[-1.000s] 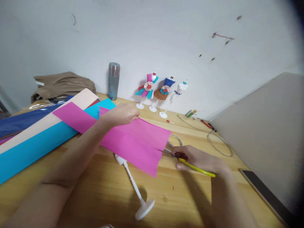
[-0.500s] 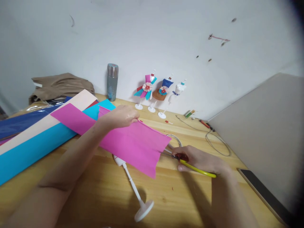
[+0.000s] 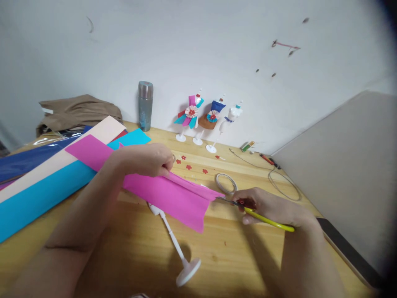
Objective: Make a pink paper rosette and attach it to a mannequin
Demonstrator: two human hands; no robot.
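My left hand [image 3: 151, 159] is closed on the upper edge of a magenta crepe paper sheet [image 3: 173, 203], and a fold runs along that edge towards the right. In my right hand [image 3: 260, 205] are scissors with a yellow handle [image 3: 269, 221]. Their blade tips meet the right end of the sheet near its upper corner; whether the blades are parted I cannot tell. Below the sheet a white mannequin stand [image 3: 175, 242] lies tilted on the wooden table, its upper part hidden under the paper.
Blue, cream and magenta paper strips [image 3: 46, 198] lie at left. Behind stand a grey flask [image 3: 145, 107] and three small dressed mannequins [image 3: 212, 118]. Small red paper flowers [image 3: 189, 167], a tape roll [image 3: 226, 183], a cable [image 3: 279, 182] and a phone [image 3: 347, 252] also lie on the table.
My left hand has shifted left and slightly down, and the sheet's upper edge has folded over. The scissors have moved right, to the upper corner. Red flowers and the tape roll show more.
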